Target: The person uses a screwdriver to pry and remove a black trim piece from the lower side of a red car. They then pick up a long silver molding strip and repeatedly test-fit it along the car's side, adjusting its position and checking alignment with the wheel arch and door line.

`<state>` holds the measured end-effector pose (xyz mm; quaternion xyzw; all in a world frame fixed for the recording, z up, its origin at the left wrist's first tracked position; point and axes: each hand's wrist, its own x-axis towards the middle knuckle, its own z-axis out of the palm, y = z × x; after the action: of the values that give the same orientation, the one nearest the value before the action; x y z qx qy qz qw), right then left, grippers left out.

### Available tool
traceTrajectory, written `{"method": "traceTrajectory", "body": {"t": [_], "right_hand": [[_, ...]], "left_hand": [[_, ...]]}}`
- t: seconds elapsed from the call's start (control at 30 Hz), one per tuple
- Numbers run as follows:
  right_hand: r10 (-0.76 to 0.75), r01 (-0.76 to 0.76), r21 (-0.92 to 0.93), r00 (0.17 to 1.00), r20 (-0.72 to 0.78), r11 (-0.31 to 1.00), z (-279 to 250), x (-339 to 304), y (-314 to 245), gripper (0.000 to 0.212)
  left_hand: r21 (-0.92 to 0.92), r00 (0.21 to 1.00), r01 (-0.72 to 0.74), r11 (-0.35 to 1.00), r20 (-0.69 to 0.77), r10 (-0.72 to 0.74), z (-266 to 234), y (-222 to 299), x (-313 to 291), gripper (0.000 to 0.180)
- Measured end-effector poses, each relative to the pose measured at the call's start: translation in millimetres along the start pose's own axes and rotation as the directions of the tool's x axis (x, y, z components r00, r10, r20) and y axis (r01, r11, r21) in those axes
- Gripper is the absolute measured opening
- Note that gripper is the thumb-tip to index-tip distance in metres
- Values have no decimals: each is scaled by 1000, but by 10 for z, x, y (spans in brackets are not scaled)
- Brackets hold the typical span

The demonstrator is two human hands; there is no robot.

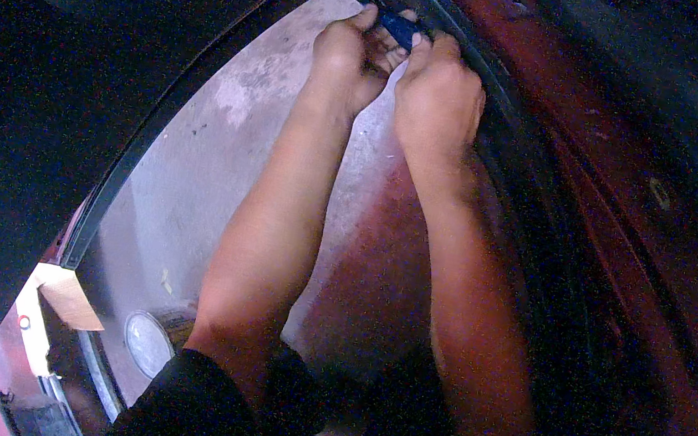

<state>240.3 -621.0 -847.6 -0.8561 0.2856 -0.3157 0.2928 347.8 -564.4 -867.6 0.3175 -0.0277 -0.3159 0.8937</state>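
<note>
Grey concrete floor (225, 133) below, dark red car body panel (615, 170) at right. Left hand (350, 57) & right hand (439, 99), fingers clamped on blue-handled tool (397, 26), tip at black rubber seal (509, 143), prob. for leverage.

Below the fingers, toward the lower left, a roll of tape (148, 341) lies on the grey concrete floor (222, 151) beside a brown cardboard piece (70, 298), while a dark red car body panel (617, 161) curves along their right.
</note>
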Motion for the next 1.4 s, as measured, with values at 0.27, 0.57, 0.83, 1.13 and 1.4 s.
{"method": "traceTrajectory", "body": {"t": [0.27,0.57,0.83,1.13,1.4], "right_hand": [[-1,-3,71,998,62,998,-57,-16,-76,35],[83,-80,-33,991,107,996,-108,-95,-463,54],[-75,45,234,990,120,971,-21,-204,-447,47],[17,13,-140,977,212,990,504,-85,-428,56],[9,-8,-19,998,65,1000,193,-188,-543,53]], "left_hand": [[103,981,-124,987,-137,138,12,-25,175,31],[11,995,62,998,81,-63,-108,455,-192,30],[202,978,-74,977,-178,111,-208,487,-189,21],[123,998,37,992,-51,-31,-365,596,-96,27],[223,999,43,974,-18,-40,-186,599,-315,24]]}}
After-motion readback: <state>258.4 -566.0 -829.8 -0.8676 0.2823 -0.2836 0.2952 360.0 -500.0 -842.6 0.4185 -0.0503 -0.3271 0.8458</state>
